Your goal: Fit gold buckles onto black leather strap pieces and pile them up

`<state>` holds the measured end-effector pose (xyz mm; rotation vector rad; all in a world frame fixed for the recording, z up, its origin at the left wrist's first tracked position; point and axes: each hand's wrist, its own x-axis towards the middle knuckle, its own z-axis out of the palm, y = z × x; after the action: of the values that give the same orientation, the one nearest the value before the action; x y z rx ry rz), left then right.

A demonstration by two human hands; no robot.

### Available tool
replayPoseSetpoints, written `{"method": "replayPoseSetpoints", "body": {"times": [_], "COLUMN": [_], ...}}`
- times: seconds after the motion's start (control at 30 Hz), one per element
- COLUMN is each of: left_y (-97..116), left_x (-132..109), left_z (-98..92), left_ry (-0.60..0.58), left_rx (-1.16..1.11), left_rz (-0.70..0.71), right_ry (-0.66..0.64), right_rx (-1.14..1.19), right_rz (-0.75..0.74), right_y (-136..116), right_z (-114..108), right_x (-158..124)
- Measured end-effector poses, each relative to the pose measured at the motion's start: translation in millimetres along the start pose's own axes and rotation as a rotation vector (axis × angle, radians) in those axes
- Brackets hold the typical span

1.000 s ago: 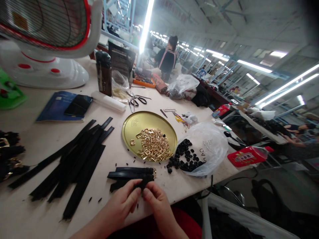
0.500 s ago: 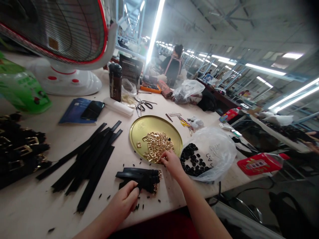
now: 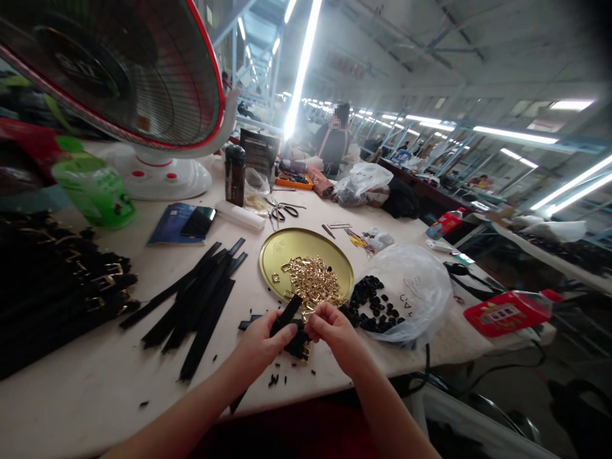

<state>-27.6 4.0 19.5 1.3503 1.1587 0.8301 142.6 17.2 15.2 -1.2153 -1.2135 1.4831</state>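
My left hand (image 3: 264, 340) is closed on a black strap (image 3: 288, 312) whose end sticks up toward the gold tray. My right hand (image 3: 333, 326) is pinched right beside it, fingers closed on something small that I cannot make out. Under both hands lie a few black straps fitted with gold buckles (image 3: 299, 345). Just beyond, a round gold tray (image 3: 280, 250) holds a heap of gold buckles (image 3: 313, 284). A clear plastic bag (image 3: 411, 280) with small black loops (image 3: 373, 307) lies to the right of the tray.
Loose black straps (image 3: 201, 299) fan out left of the tray. A heap of finished buckled straps (image 3: 52, 287) fills the far left. A fan (image 3: 143, 102), green bag (image 3: 95, 191), notebook with phone (image 3: 179, 224), bottle (image 3: 234, 175), scissors (image 3: 282, 210) stand behind. A person (image 3: 335, 137) works at the far end.
My right hand came back from the buckle heap on the tray to meet the left hand. The left hand lifted a black strap end off the table. The view shifted left.
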Motion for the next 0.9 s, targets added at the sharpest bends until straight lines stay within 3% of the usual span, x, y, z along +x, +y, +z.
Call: {"method": "replayPoseSetpoints", "body": {"times": [0.17,0.43,0.53,0.63,0.73,0.9], "left_y": [1.0,-7.2,-10.7,-10.4,-8.0,-12.0], "left_x": [-4.5,-10.9,-10.7,-11.0,-11.5,-12.4], "left_z": [2.5,4.4,8.7,12.1,13.7,18.6], "left_ry": [-0.009,-0.036,-0.032,-0.118,-0.196,-0.166], "left_rx": [0.183,0.219,0.083,-0.206,-0.417,-0.399], "left_rz": [0.045,0.034,-0.054,-0.233,-0.294,-0.291], "right_ry": [-0.025,-0.080,-0.088,-0.074,-0.038,0.031], "right_rx": [0.037,0.056,-0.027,-0.040,-0.083,-0.270], "right_rz": [-0.020,0.039,-0.020,-0.038,-0.077,-0.196], "right_y": [8.9,19.0,24.7,31.5,38.1,42.3], "right_z": [18.7,20.3,19.2,19.1,19.0,16.8], "right_x": [-21.6,-30.0,-32.4,-34.6,-36.3,-37.7]}}
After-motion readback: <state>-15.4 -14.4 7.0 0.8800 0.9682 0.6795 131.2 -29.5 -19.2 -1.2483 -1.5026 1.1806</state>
